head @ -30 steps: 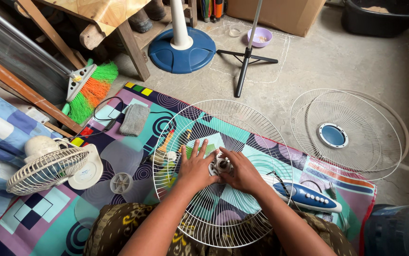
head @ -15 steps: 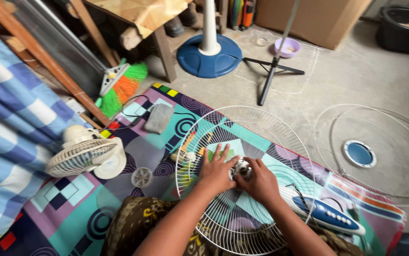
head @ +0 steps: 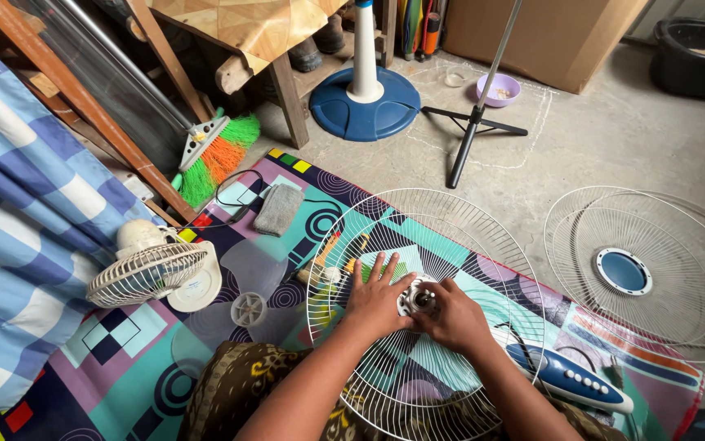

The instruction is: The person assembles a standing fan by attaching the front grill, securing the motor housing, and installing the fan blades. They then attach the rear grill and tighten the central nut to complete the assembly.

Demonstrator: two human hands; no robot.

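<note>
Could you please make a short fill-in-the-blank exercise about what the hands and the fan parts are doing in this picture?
1. Both hands, the left hand and the right hand, work at the ____ of the white wire fan guard.
2. The second fan guard, with a blue centre, lies on the bare ____.
3. The small white fan lies on the patterned ____.
4. The broom has green and ____ bristles.

Missing words: centre; floor; mat; orange

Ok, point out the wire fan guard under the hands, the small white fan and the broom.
wire fan guard (head: 483,237): head view, bare far rim wires.
small white fan (head: 150,273): head view, its round front grille.
broom (head: 220,157): head view, orange and green bristles.
</note>
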